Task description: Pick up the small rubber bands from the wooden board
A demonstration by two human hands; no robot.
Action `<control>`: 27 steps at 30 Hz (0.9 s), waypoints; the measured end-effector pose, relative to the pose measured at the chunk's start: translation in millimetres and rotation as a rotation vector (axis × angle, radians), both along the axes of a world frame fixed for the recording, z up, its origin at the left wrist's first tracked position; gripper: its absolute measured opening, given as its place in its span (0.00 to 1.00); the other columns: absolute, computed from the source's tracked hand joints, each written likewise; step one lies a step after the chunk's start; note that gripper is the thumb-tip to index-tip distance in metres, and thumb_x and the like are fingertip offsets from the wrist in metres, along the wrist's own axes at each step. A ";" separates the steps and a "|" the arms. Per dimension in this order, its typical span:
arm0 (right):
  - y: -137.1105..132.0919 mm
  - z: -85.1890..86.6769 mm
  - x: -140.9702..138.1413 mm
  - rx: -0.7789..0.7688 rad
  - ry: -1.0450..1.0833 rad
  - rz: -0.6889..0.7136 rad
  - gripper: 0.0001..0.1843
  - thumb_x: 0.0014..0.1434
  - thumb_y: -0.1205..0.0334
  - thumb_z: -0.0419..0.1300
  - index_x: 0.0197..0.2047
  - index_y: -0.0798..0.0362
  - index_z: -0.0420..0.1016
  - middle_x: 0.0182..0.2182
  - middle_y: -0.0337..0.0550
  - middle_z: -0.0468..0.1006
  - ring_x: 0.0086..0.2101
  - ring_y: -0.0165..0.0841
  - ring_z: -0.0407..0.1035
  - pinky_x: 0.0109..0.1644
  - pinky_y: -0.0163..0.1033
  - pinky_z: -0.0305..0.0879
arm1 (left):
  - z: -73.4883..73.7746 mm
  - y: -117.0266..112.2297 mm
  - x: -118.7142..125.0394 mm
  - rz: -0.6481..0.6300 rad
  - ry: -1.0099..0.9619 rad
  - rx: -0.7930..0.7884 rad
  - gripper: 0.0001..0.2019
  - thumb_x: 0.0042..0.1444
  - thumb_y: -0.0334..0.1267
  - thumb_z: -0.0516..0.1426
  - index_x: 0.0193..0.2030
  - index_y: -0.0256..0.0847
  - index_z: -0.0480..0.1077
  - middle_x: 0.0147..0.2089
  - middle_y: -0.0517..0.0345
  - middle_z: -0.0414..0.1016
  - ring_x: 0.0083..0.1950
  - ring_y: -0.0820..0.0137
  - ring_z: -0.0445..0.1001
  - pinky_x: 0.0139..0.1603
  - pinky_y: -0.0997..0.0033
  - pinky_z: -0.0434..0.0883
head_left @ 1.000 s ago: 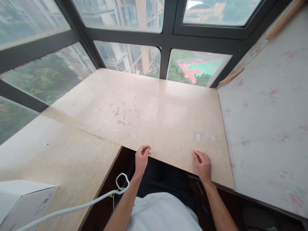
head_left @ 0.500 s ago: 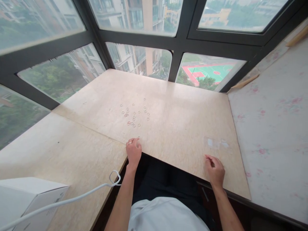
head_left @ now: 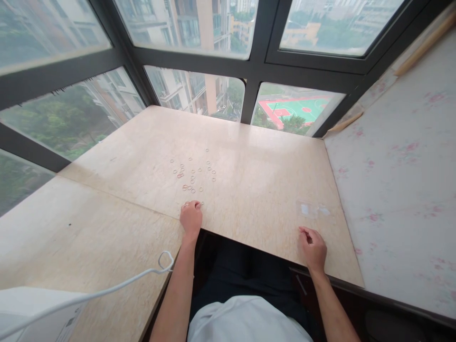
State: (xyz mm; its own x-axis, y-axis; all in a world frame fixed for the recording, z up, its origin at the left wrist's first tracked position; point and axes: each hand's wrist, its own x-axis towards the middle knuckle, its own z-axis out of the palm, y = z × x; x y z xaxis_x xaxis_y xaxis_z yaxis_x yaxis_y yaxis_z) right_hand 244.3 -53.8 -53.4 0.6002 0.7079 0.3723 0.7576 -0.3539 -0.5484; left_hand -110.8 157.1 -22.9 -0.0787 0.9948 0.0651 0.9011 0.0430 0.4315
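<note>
L hand (head_left: pixel 191 216): palm down, fingers bent, thumb and index drawn close, tips right at a lone ring (head_left: pixel 202 204); can't tell if it's pinched or just touched. Shiny band (head_left: pixel 185 205) worn on one finger. This hand is just on the near side of the ring cluster (head_left: pixel 193 179), the landmark for the rest.

R hand (head_left: pixel 313 247): well to the R of the cluster and closer to the body, fingers loosely curled, small gap btwn thumb and fingers; can't tell if anything's held inside.

The cluster itself: approx. 20 small thin rings, loosely scattered, some touching or overlapping, a couple reddish on its L and near side. All lie on the pale tabletop (head_left: pixel 256 175).

Clear plastic packaging w/ white patches (head_left: pixel 304 210) lies flat, well R of the cluster, just beyond the R hand.

L of the cluster and toward the person: dark speck (head_left: pixel 70 224), white cable w/ looped end (head_left: pixel 114 287), white box (head_left: pixel 35 304) partly behind the cable.

Beyond the cluster: dark window frame (head_left: pixel 199 56), w/ bldgs, trees and a green/red sports court (head_left: pixel 302 110) outside. Far R of it: floral wall (head_left: pixel 399 190).
</note>
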 end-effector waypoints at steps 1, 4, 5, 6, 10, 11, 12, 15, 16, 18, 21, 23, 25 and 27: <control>0.1 -0.7 0.5 0.006 -0.001 0.007 0.15 0.55 0.61 0.51 0.34 0.56 0.78 0.33 0.51 0.80 0.34 0.41 0.72 0.42 0.45 0.66 | 0.2 3.6 2.0 -0.004 0.014 -0.016 0.09 0.61 0.34 0.51 0.38 0.40 0.74 0.41 0.47 0.74 0.46 0.56 0.69 0.42 0.61 0.65; 0.4 -2.1 1.3 0.021 -0.010 0.022 0.15 0.55 0.61 0.51 0.33 0.56 0.78 0.33 0.51 0.80 0.34 0.41 0.72 0.42 0.44 0.66 | -1.0 10.9 9.3 -0.033 0.014 -0.029 0.09 0.60 0.31 0.51 0.37 0.39 0.73 0.41 0.47 0.75 0.46 0.56 0.70 0.43 0.60 0.65; 0.5 -2.3 1.4 0.022 -0.012 0.022 0.15 0.55 0.61 0.51 0.33 0.56 0.78 0.32 0.51 0.80 0.34 0.41 0.72 0.42 0.44 0.66 | -1.8 11.9 11.5 -0.039 -0.007 -0.023 0.09 0.60 0.31 0.50 0.37 0.39 0.73 0.41 0.47 0.75 0.46 0.56 0.70 0.44 0.60 0.65; 0.6 -2.4 1.3 0.019 -0.012 0.018 0.15 0.55 0.61 0.51 0.33 0.56 0.78 0.33 0.51 0.80 0.34 0.41 0.72 0.42 0.44 0.66 | -2.8 12.3 13.1 -0.036 -0.034 -0.014 0.09 0.60 0.31 0.50 0.37 0.39 0.73 0.41 0.48 0.75 0.46 0.56 0.71 0.44 0.60 0.65; 0.1 -2.7 0.7 0.015 -0.012 0.013 0.15 0.56 0.61 0.51 0.34 0.56 0.78 0.33 0.51 0.80 0.34 0.40 0.72 0.43 0.44 0.65 | -6.7 10.2 11.8 0.025 -0.136 0.016 0.09 0.61 0.33 0.50 0.40 0.38 0.72 0.42 0.49 0.76 0.44 0.60 0.72 0.45 0.62 0.66; -0.1 -2.8 0.6 0.015 -0.014 0.014 0.15 0.57 0.61 0.51 0.34 0.56 0.78 0.33 0.51 0.80 0.34 0.40 0.72 0.43 0.44 0.65 | -7.4 9.8 10.1 0.032 -0.154 0.019 0.09 0.61 0.34 0.50 0.41 0.38 0.71 0.42 0.50 0.76 0.44 0.61 0.73 0.45 0.63 0.67; -0.2 -3.0 0.6 0.015 -0.016 0.016 0.15 0.57 0.60 0.51 0.34 0.56 0.78 0.34 0.51 0.80 0.34 0.40 0.72 0.43 0.44 0.65 | -8.0 9.7 8.5 0.033 -0.168 0.020 0.09 0.61 0.35 0.51 0.41 0.38 0.71 0.42 0.50 0.76 0.43 0.62 0.73 0.44 0.65 0.67; -0.6 -3.6 0.8 0.016 -0.020 0.014 0.16 0.58 0.59 0.51 0.34 0.56 0.78 0.34 0.52 0.80 0.34 0.40 0.71 0.43 0.44 0.64 | -8.6 12.0 6.4 0.020 -0.191 0.017 0.09 0.60 0.37 0.52 0.41 0.39 0.72 0.39 0.52 0.77 0.40 0.64 0.74 0.43 0.66 0.67; -0.7 -3.7 0.9 0.016 -0.019 0.013 0.16 0.58 0.59 0.51 0.34 0.56 0.78 0.34 0.52 0.80 0.34 0.40 0.71 0.43 0.44 0.64 | -8.5 13.6 7.1 0.016 -0.196 0.017 0.08 0.60 0.37 0.53 0.42 0.39 0.72 0.39 0.53 0.77 0.39 0.64 0.74 0.43 0.66 0.67; -0.8 -3.5 1.1 0.015 -0.012 0.009 0.16 0.58 0.58 0.51 0.34 0.56 0.78 0.34 0.52 0.80 0.34 0.40 0.71 0.44 0.44 0.65 | -8.1 17.5 10.1 0.001 -0.191 0.019 0.09 0.59 0.37 0.54 0.42 0.40 0.73 0.39 0.53 0.76 0.39 0.64 0.74 0.44 0.65 0.66; -1.0 -2.6 0.9 0.006 0.015 0.012 0.16 0.57 0.58 0.51 0.34 0.56 0.78 0.34 0.52 0.80 0.35 0.41 0.71 0.43 0.44 0.65 | -7.0 22.6 16.4 -0.023 -0.161 0.010 0.09 0.59 0.37 0.54 0.41 0.41 0.74 0.41 0.51 0.75 0.42 0.60 0.73 0.46 0.61 0.64; -1.1 -2.1 0.6 0.000 0.034 0.014 0.16 0.57 0.58 0.51 0.35 0.57 0.77 0.34 0.53 0.80 0.35 0.41 0.71 0.43 0.44 0.65 | -6.6 24.2 20.0 -0.020 -0.165 -0.001 0.08 0.59 0.37 0.54 0.39 0.41 0.74 0.42 0.48 0.74 0.45 0.56 0.71 0.47 0.58 0.63; -1.3 -2.0 0.5 -0.002 0.046 0.011 0.16 0.57 0.58 0.51 0.35 0.57 0.77 0.35 0.53 0.80 0.35 0.41 0.71 0.43 0.44 0.65 | -6.4 24.5 22.8 -0.003 -0.205 -0.009 0.08 0.59 0.36 0.54 0.36 0.40 0.74 0.42 0.46 0.73 0.47 0.54 0.70 0.48 0.57 0.62; -1.5 -2.3 1.0 -0.005 0.053 0.005 0.16 0.56 0.59 0.51 0.35 0.57 0.77 0.35 0.53 0.79 0.36 0.42 0.71 0.44 0.45 0.65 | -6.3 24.5 24.6 0.018 -0.261 -0.017 0.07 0.58 0.34 0.54 0.34 0.39 0.73 0.42 0.45 0.73 0.49 0.53 0.69 0.48 0.56 0.61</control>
